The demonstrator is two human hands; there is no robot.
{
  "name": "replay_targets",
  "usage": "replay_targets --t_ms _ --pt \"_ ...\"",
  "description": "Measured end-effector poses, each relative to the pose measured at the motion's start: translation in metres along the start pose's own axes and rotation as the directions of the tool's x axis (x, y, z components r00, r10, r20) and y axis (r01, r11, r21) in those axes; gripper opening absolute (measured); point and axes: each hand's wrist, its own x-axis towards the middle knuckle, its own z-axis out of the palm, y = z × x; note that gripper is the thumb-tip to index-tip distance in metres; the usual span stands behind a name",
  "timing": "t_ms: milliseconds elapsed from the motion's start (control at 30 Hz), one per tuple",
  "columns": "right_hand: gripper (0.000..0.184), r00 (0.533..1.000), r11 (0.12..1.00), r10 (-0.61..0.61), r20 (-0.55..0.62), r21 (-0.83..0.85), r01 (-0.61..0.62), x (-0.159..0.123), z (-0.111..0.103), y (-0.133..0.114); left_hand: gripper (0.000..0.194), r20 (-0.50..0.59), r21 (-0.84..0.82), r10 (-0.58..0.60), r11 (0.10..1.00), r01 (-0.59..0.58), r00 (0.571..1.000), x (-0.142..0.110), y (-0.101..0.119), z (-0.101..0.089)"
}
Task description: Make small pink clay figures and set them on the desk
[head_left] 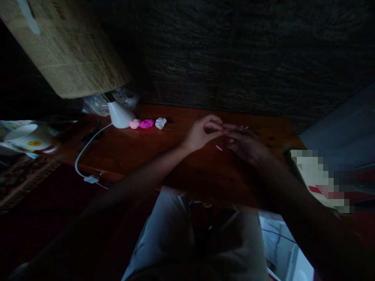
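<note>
My left hand [202, 132] and my right hand [244, 144] meet over the middle of a dark wooden table [146, 156]. The left fingers are pinched together against the right fingertips. A thin pink strip [218, 147] shows just below them, and another small pink bit [245, 127] shows at the right fingers. What the pinch grips is too small and dark to name. The right hand lies low with its fingers curled, partly in shadow. Three lumps of clay lie at the back left: pale pink [134, 123], bright magenta [146, 123] and white [160, 123].
A white lamp base [119, 115] stands at the table's back left, its white cord [83, 156] looping off the front edge. A clear plastic bag [96, 103] lies behind it, a cardboard sheet [64, 47] hangs above. A cup [29, 138] sits far left. Dark brick wall [249, 58] behind.
</note>
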Motion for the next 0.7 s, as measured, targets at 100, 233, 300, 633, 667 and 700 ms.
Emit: replay_targets --t_ms 100,233,300,633,667,700 --pt "0.031 1.0 1.0 -0.019 -0.021 -0.017 0.018 -0.0005 0.0002 -0.0003 0.027 0.0 0.05 0.022 0.999 -0.022 1.0 -0.0014 0.0018 0.0005" --pt "0.037 0.998 0.999 -0.031 -0.046 -0.04 0.029 -0.0018 0.0016 -0.0003 0.03 0.027 0.048 0.012 0.999 -0.013 1.0 -0.0027 0.0033 0.0003" --pt "0.041 0.997 0.999 -0.039 -0.063 -0.035 0.037 -0.0023 0.0022 -0.0001 0.032 0.044 0.036 0.001 0.999 -0.003 0.999 -0.0028 0.0036 -0.0002" --pt "0.036 0.999 1.0 0.025 -0.043 -0.008 -0.025 0.0007 -0.0004 -0.0015 0.033 0.064 0.03 -0.004 1.0 0.002 0.998 -0.0027 0.0041 0.0005" --pt "0.037 0.999 1.0 0.027 -0.048 -0.008 -0.027 0.0007 -0.0004 -0.0017 0.033 0.063 0.035 0.002 0.999 -0.004 0.998 -0.0029 0.004 0.0007" --pt "0.037 0.998 1.0 0.028 -0.051 -0.01 -0.028 0.0004 -0.0003 -0.0019 0.032 0.06 0.043 0.01 0.999 -0.013 0.998 -0.003 0.0038 0.0008"
